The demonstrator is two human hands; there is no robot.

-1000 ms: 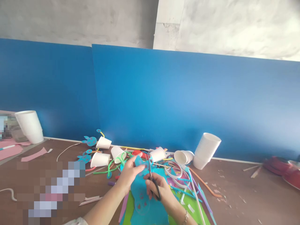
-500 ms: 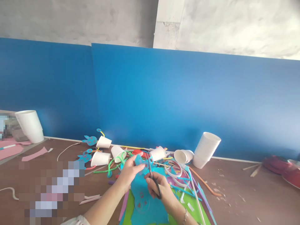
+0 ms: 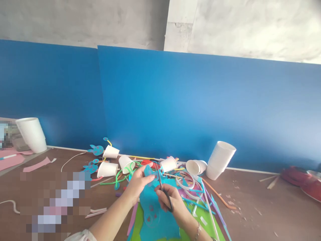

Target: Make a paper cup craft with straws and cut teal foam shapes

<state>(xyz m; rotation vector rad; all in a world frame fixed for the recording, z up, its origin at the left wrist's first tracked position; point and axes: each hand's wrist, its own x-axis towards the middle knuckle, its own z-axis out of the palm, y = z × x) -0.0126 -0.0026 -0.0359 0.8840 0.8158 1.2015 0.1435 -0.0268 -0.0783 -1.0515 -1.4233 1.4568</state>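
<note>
My left hand (image 3: 140,182) is closed on a small piece of blue paper (image 3: 147,171), its thumb pressed on the front. In my right hand (image 3: 173,202) is a pair of scissors (image 3: 166,195) with dark handles. Their blades point up and away, slightly parted, at the right edge of the blue piece. Below both hands lies a larger blue paper sheet (image 3: 160,226) with a rabbit-like outline and reddish marks drawn on it. Under that sheet is green paper (image 3: 200,214).
Paper cups (image 3: 107,169) lie on their sides among straws and scraps. A leaning cup stack (image 3: 220,160) stands at right, another cup stack (image 3: 32,134) at far left. Blue rabbit cutouts (image 3: 97,150) sit by the cups. A blue partition (image 3: 188,107) rises behind the table.
The blue piece in my left hand has tilted slightly against the scissor blades. Both hands stay in nearly the same place.
</note>
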